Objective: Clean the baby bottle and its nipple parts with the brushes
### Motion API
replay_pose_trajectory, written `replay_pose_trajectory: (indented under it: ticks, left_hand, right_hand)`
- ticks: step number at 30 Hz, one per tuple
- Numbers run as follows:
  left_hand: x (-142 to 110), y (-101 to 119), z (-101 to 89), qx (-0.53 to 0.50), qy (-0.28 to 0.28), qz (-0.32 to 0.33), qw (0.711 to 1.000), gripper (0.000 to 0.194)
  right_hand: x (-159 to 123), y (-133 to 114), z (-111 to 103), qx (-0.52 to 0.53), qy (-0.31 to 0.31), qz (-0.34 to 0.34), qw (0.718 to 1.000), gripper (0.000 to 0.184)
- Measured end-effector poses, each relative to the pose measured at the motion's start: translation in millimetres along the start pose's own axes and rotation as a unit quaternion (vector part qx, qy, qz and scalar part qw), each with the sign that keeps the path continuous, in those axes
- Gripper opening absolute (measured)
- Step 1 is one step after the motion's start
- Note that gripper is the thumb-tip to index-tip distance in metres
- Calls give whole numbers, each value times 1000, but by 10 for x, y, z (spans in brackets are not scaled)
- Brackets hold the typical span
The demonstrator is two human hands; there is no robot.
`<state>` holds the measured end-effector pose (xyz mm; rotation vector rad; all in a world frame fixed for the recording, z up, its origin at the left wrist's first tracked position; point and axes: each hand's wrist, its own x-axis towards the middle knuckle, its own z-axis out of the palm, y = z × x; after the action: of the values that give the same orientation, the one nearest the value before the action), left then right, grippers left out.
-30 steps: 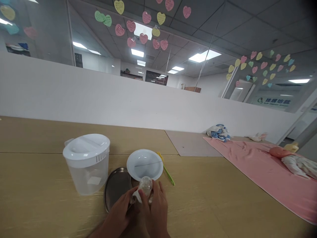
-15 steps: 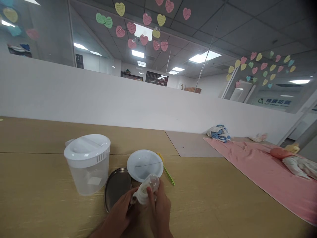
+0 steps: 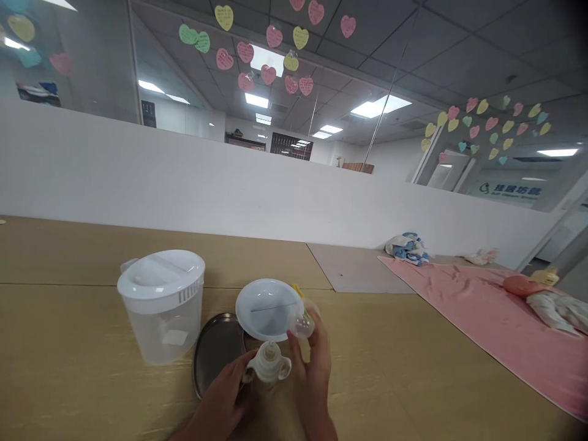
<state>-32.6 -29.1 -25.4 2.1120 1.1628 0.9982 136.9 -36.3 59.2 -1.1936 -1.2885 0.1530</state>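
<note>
Left hand (image 3: 227, 386) fingers clamped on white two-handled plastic bottle (image 3: 268, 364). Right hand (image 3: 315, 370) fingers gripping clear domed plastic cap (image 3: 302, 324) by white round bowl (image 3: 264, 312).

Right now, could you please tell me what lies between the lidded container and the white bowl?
In the head view, a metal tray lies between the lidded container and the white bowl, toward the near side, with bare tabletop beyond.

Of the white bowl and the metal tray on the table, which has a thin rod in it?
The white bowl: a thin dark rod lies across it. The darker metal tray, nearer the left hand, shows no rod.
</note>
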Motion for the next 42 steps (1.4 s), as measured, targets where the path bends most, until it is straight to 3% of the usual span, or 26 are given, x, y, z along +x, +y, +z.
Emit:
replay_pose_trajectory:
  ticks: [3, 7, 11, 16, 18, 20, 23, 25, 28, 30, 33, 35, 42]
  left_hand:
    - [-14, -16, 5, 24, 2, 0, 1000, 54]
    - [-18, -71, 28, 31, 11, 24, 999, 56]
    - [-17, -184, 91, 49, 27, 39, 998, 67]
    - [-17, -343, 153, 63, 36, 52, 996, 71]
    - [-16, -385, 164, 63, 44, 71, 995, 73]
    - [-18, -400, 165, 65, 49, 85, 993, 75]
    - [-22, -366, 143, 76, 46, 90, 992, 75]
    - [-25, -317, 112, 87, 40, 82, 992, 75]
    - [-28, -234, 53, 109, 41, 85, 990, 77]
    - [-28, -183, 12, 121, 53, 98, 986, 79]
    - [-30, -115, -51, 134, 71, 104, 983, 80]
    - [-34, -75, -92, 146, 83, 112, 979, 79]
    - [-42, -27, -173, 180, 129, 133, 966, 73]
  right_hand:
    - [331, 122, -23, -66, -152, 17, 986, 45]
    - [673, 201, 35, -199, -347, 26, 916, 51]
    - [832, 255, 200, -247, -429, 38, 868, 42]
    - [865, 454, 330, -230, -492, 67, 837, 33]
    - [837, 537, 333, -214, -473, 47, 853, 28]
    - [812, 593, 322, -170, -417, 13, 893, 26]
    - [805, 659, 267, -71, -270, -4, 960, 30]
    - [803, 741, 194, -31, -156, 15, 987, 32]
    - [742, 969, 51, -46, -16, 58, 997, 32]
    - [663, 1155, -21, -119, 34, 97, 988, 30]
    - [556, 1366, -35, -243, -11, 135, 961, 26]
    - [521, 1423, 13, -315, -53, 124, 940, 25]
    - [484, 1358, 137, -421, -137, 61, 895, 22]
